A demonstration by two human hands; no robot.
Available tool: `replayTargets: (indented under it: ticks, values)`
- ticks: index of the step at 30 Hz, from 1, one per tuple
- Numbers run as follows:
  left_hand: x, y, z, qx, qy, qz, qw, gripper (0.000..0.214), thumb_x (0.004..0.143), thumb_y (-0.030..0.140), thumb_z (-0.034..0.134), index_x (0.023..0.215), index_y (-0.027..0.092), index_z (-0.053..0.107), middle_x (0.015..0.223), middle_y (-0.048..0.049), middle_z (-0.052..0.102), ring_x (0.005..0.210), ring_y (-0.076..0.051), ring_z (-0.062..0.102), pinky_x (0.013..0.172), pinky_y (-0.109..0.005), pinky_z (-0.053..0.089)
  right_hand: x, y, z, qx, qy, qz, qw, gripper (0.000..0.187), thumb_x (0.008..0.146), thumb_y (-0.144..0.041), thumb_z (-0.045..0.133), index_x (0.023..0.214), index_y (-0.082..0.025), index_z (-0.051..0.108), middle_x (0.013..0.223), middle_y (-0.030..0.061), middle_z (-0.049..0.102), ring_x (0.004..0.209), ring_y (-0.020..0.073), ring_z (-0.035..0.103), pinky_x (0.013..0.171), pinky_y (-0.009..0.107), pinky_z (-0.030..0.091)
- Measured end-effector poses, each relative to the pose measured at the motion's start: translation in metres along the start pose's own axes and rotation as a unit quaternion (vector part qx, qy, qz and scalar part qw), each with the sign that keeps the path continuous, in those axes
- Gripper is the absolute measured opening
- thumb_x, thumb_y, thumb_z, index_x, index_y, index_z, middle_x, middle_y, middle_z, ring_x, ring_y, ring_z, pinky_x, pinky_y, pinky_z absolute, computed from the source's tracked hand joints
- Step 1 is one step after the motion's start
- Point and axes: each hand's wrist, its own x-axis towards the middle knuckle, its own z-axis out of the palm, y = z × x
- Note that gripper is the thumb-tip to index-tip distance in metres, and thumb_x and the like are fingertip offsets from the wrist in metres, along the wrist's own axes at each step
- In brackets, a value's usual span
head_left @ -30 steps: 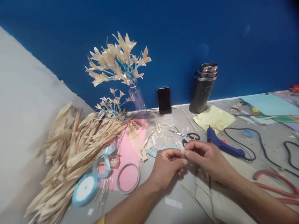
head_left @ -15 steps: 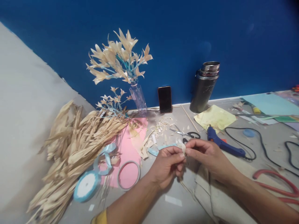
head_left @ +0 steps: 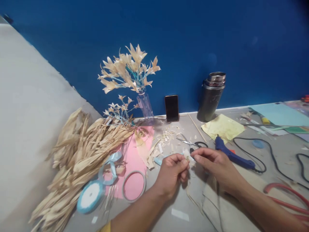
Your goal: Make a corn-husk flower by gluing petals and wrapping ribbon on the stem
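Note:
My left hand [head_left: 171,172] is closed in a pinch on a small pale piece of corn husk [head_left: 186,155], blurred and partly covered by the fingertips. Just to its right, my right hand [head_left: 214,163] has thumb and forefinger pinched together; whether they grip the husk's edge I cannot make out. Scissors with black handles [head_left: 200,144] lie right behind the fingers, one loop partly hidden. Among husk scraps [head_left: 166,137] beyond my hands is a strip of light blue ribbon [head_left: 157,160]. A blue glue gun [head_left: 233,154] rests beyond my right hand.
Dried corn husks [head_left: 79,161] are heaped at left, beside a blue ribbon spool [head_left: 90,195] and a tape roll [head_left: 144,187] on pink paper [head_left: 135,154]. Husk flowers [head_left: 130,69] stand in a clear bottle [head_left: 146,109]. A phone [head_left: 172,108] and flask [head_left: 211,98] stand by the wall.
The view has tilted up slightly, so things appear lower. My right fingertips have drawn a little away from my left ones, and the pale husk shows more between them.

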Motion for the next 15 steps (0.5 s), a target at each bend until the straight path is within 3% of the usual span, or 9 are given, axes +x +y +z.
replayTargets:
  ticks: [6,12,15]
  values:
    - [-0.0025,0.0008,0.0046,0.099,0.071,0.062,0.991,0.018,0.07,0.029,0.076,0.07,0.015,0.065,0.05,0.0048,0.051,0.042,-0.006,0.043,0.045,-0.02,0.032,-0.0008,0.0044,0.0031,-0.019,-0.021,-0.034,0.999,0.029,0.079,-0.046,0.071,0.085,-0.018,0.072,0.072,0.0008,0.064,0.066,0.0162,0.055,0.06,0.027,0.043]
    - [-0.0048,0.0033,0.0094,0.114,0.068,0.051,0.99,0.019,0.067,0.029,0.076,0.069,0.015,0.063,0.049,0.0054,0.049,0.042,-0.007,0.04,0.044,-0.02,0.032,-0.0025,0.0032,0.0052,-0.111,0.001,-0.108,0.988,0.024,0.085,-0.039,0.063,0.073,-0.019,0.069,0.066,0.0007,0.063,0.061,0.016,0.055,0.057,0.027,0.042]
    - [-0.006,0.0017,0.0106,0.098,0.061,0.03,0.993,0.022,0.07,0.033,0.074,0.068,0.018,0.059,0.044,0.0066,0.045,0.04,-0.007,0.037,0.043,-0.02,0.03,-0.0043,0.007,0.0073,-0.191,0.037,-0.19,0.962,0.023,0.09,-0.031,0.059,0.072,-0.019,0.069,0.068,0.0022,0.065,0.063,0.0164,0.059,0.058,0.027,0.043]
